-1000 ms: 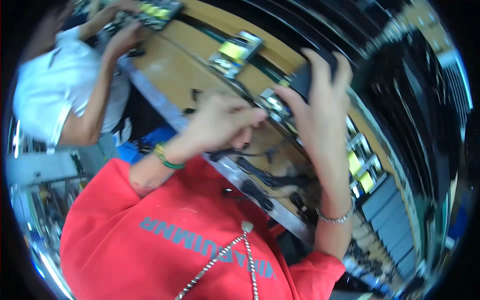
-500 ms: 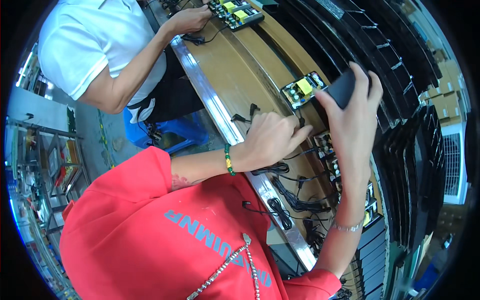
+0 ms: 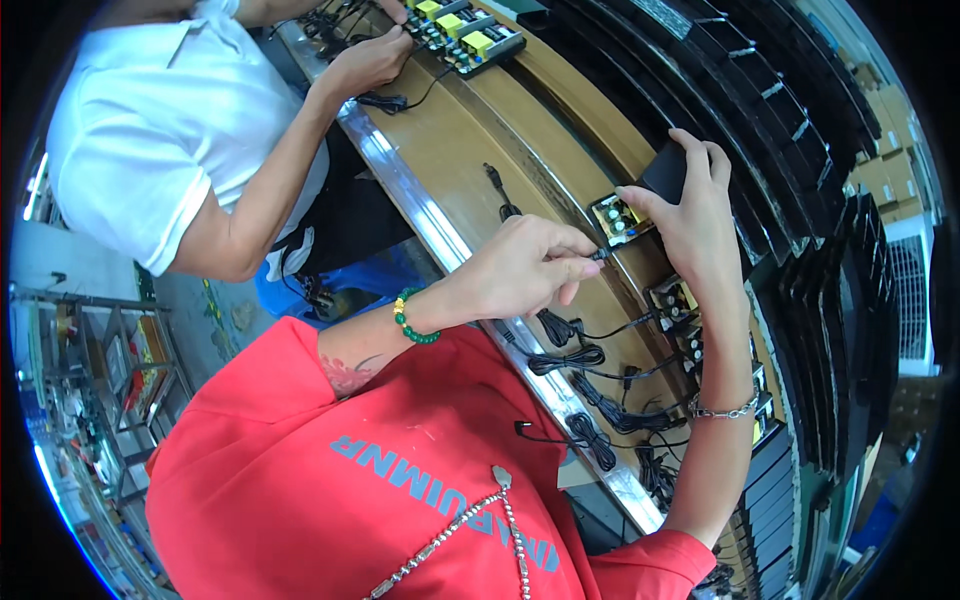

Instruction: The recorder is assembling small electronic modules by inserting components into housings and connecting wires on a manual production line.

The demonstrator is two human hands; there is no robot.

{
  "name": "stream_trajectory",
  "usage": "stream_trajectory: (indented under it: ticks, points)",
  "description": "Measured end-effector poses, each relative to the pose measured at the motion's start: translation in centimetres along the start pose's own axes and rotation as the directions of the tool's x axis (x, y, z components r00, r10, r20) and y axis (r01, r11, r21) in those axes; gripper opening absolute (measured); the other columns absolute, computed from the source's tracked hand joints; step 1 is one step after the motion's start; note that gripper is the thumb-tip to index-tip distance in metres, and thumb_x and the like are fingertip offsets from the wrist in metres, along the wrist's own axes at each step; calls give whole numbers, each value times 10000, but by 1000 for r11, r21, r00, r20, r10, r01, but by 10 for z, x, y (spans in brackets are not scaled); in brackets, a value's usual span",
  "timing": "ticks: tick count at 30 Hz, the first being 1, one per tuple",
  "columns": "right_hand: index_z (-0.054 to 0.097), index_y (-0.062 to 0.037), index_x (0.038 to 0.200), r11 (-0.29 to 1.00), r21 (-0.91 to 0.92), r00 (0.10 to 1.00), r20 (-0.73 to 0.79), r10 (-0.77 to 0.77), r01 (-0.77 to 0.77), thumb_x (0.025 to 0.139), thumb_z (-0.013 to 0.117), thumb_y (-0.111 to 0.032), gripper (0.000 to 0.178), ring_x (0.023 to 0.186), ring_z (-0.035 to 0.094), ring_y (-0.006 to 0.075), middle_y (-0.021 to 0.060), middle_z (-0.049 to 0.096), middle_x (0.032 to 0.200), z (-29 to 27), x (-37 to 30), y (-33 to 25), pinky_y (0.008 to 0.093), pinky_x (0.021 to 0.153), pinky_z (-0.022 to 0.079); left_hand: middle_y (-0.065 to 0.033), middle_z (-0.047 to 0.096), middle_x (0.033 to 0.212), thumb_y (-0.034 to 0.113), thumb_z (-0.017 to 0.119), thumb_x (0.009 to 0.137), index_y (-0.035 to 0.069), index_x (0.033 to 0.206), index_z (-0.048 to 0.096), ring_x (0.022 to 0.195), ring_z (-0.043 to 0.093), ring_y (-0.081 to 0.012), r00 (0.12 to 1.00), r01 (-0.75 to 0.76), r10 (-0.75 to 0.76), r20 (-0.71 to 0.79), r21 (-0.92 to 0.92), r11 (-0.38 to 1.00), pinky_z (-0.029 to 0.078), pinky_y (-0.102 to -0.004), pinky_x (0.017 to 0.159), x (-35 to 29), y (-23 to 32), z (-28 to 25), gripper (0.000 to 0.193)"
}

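Observation:
My right hand (image 3: 697,225) grips a black plastic cover (image 3: 664,172) between thumb and fingers, over the far end of a power supply circuit board (image 3: 612,222). The board's near part still shows green with small components; the rest lies beneath the cover or behind my thumb. At the board's near edge, my left hand (image 3: 530,265) pinches the end of a black cable (image 3: 600,254) between thumb and forefinger. A cable plug (image 3: 492,178) sticks out beyond the back of that hand.
Several boards with coiled black cables (image 3: 565,358) line the brown bench (image 3: 440,135) nearer me. A metal rail (image 3: 400,180) edges it. Black trays (image 3: 690,90) are stacked at the right. A co-worker's hand (image 3: 370,65) is by more boards (image 3: 460,35) at the far end.
The black cover has come down and left, and now hides part of the board. My left hand has turned and its fingertips have moved to the cable at the board's edge.

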State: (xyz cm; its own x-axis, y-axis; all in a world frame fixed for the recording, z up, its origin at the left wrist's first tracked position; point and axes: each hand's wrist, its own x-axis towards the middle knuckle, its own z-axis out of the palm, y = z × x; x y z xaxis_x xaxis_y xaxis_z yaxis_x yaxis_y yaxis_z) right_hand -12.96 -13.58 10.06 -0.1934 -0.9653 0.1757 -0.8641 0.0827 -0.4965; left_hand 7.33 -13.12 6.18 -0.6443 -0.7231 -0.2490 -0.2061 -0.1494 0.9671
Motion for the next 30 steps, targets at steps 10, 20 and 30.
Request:
stream_trajectory:
  ticks: [10, 20, 30]
  points:
    - [492, -133, 1456, 999, 4, 999, -2, 32, -32, 812, 847, -345, 765, 1168, 642, 414, 228, 364, 1540, 2, -5, 5, 450, 942, 580, -19, 625, 679, 199, 661, 1014, -9, 1064, 745, 589, 506, -54, 996, -93, 93, 10, 12, 996, 377, -249, 526, 15, -17, -2, 230]
    - [507, -57, 1423, 999, 23, 999, -38, -26, 27, 788, 877, -264, 764, 1100, 668, 467, 308, 327, 1536, 3, -6, 3, 471, 915, 588, -62, 612, 683, 248, 683, 989, 4, 1020, 745, 633, 545, -103, 912, -236, 335, -236, 366, 900, 440, -295, 585, 20, -15, 8, 254]
    - [507, -56, 1426, 1000, 10, 1000, -18, -24, 24, 799, 870, -267, 754, 1104, 664, 475, 311, 326, 1532, 2, -6, 4, 477, 900, 598, -69, 643, 698, 255, 657, 997, -4, 954, 745, 638, 541, -104, 942, -236, 300, -151, 338, 911, 430, -291, 598, 28, -17, -4, 277]
